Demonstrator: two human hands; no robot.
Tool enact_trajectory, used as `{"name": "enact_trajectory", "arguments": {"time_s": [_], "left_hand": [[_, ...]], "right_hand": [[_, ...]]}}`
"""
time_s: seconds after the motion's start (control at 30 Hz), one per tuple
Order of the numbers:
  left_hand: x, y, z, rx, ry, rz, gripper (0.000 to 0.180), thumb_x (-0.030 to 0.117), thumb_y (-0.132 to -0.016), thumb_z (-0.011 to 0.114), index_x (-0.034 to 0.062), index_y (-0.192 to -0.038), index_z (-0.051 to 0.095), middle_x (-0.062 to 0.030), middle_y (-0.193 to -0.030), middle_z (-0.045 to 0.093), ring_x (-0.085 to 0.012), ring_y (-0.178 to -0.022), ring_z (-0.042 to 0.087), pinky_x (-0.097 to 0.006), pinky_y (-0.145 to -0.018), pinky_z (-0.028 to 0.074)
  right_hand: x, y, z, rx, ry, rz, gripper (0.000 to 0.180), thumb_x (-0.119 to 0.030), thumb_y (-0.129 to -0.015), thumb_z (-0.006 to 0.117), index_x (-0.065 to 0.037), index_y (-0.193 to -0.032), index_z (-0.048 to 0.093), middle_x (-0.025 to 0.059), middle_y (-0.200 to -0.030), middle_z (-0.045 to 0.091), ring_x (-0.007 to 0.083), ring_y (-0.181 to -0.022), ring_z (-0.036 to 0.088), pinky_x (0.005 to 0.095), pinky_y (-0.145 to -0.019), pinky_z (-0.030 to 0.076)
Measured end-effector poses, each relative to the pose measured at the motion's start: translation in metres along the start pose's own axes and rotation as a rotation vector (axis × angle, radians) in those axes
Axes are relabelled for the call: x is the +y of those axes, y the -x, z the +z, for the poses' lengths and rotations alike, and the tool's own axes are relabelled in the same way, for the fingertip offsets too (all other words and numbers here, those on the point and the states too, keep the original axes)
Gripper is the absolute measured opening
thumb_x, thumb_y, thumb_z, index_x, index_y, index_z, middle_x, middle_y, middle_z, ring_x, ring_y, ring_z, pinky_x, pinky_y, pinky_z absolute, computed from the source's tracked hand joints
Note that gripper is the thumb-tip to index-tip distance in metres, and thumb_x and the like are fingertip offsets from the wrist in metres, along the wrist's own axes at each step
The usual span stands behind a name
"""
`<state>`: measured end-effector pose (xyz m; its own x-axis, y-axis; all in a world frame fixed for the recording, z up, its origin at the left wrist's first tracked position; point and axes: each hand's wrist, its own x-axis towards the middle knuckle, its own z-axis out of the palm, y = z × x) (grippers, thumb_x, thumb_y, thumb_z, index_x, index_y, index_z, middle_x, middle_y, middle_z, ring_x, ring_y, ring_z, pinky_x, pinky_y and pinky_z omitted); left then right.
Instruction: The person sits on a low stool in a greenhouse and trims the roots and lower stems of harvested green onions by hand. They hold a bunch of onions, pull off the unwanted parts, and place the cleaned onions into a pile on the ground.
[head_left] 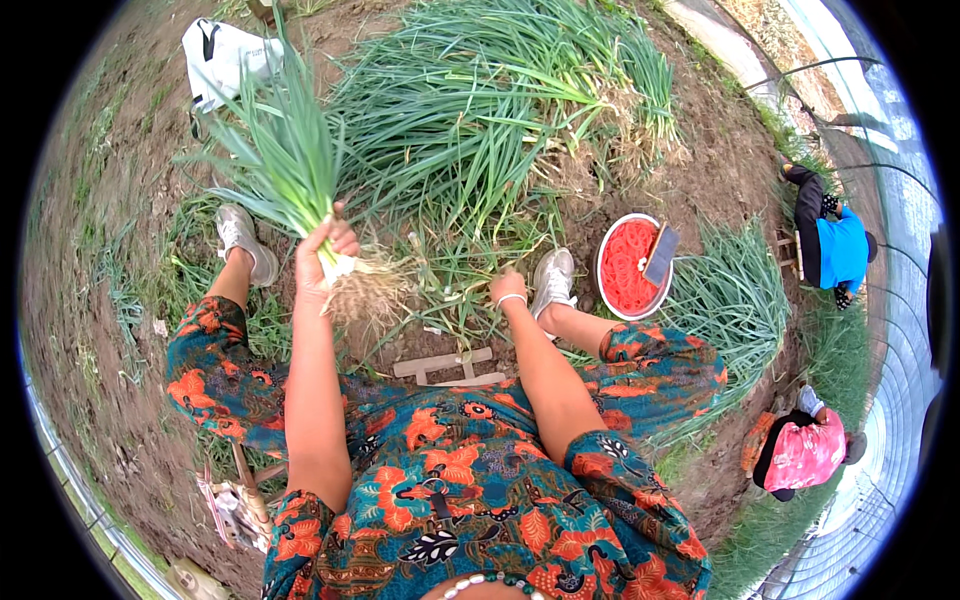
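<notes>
My left hand (328, 252) is wrapped round the white stems of a bunch of green onions (290, 165). Its long green leaves fan up and to the left, and its tangled, soil-covered roots hang to the right of my fist. Low between my shoes, my right hand (509, 286) has its fingers curled down among loose leaves and trimmings (460, 265) on the ground. Whatever lies in those fingers is too small or hidden to name. Beyond both hands spreads a large heap of green onions (430, 110), with roots showing at its right end.
A white-rimmed tub (602, 290) of red ties stands right of my right shoe, a dark flat panel (661, 256) leaning on it. Beside it lie more green onions (735, 295). A white bag (225, 60) sits far left. Two people (840, 250) work at the right.
</notes>
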<state>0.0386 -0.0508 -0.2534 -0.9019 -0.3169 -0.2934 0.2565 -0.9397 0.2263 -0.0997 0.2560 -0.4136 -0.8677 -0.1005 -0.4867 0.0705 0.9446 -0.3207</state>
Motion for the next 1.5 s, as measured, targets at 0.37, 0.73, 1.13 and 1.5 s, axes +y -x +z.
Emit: {"name": "enact_trajectory", "arguments": {"time_s": [0.37, 0.73, 1.13, 1.5], "left_hand": [[-0.043, -0.009, -0.066, 0.411, -0.235, -0.335, 0.021, -0.002, -0.080, 0.056, -0.0061, -0.100, 0.050, -0.0085, -0.071, 0.055, -0.0152, -0.058, 0.053, -0.029, -0.054, 0.049], [-0.046, 0.001, -0.026, 0.333, -0.213, -0.251, 0.021, 0.001, -0.080, 0.060, -0.0030, -0.100, 0.053, -0.0092, -0.074, 0.061, -0.0156, -0.058, 0.059, -0.029, -0.053, 0.052], [-0.063, 0.005, -0.022, 0.394, -0.385, -0.214, 0.017, -0.004, -0.076, 0.064, -0.0052, -0.092, 0.058, -0.0110, -0.075, 0.062, -0.0183, -0.062, 0.062, -0.030, -0.057, 0.055], [-0.053, 0.001, -0.015, 0.403, -0.345, -0.188, 0.017, -0.002, -0.078, 0.064, -0.0037, -0.094, 0.057, -0.0094, -0.076, 0.062, -0.0170, -0.065, 0.062, -0.029, -0.061, 0.055]], "right_hand": [[-0.020, -0.008, -0.050, -0.267, -0.128, -0.271, 0.032, -0.035, -0.081, 0.065, -0.011, -0.102, 0.066, 0.0075, -0.086, 0.064, 0.0265, -0.079, 0.063, 0.0411, -0.074, 0.051], [-0.098, 0.056, -0.109, -0.634, -0.846, -0.255, 0.022, -0.026, -0.095, 0.049, -0.006, -0.091, 0.058, -0.0034, -0.062, 0.048, 0.0060, -0.049, 0.041, 0.0208, -0.044, 0.031], [-0.117, 0.092, -0.069, -0.069, -0.228, -0.796, 0.028, -0.027, -0.090, 0.052, -0.003, -0.084, 0.064, 0.0189, -0.074, 0.060, 0.0363, -0.069, 0.058, 0.0406, -0.063, 0.045], [-0.116, 0.088, -0.092, 0.248, -0.245, -1.028, 0.030, -0.027, -0.082, 0.064, -0.005, -0.102, 0.061, 0.0137, -0.106, 0.058, 0.0318, -0.097, 0.055, 0.0397, -0.083, 0.044]]}}
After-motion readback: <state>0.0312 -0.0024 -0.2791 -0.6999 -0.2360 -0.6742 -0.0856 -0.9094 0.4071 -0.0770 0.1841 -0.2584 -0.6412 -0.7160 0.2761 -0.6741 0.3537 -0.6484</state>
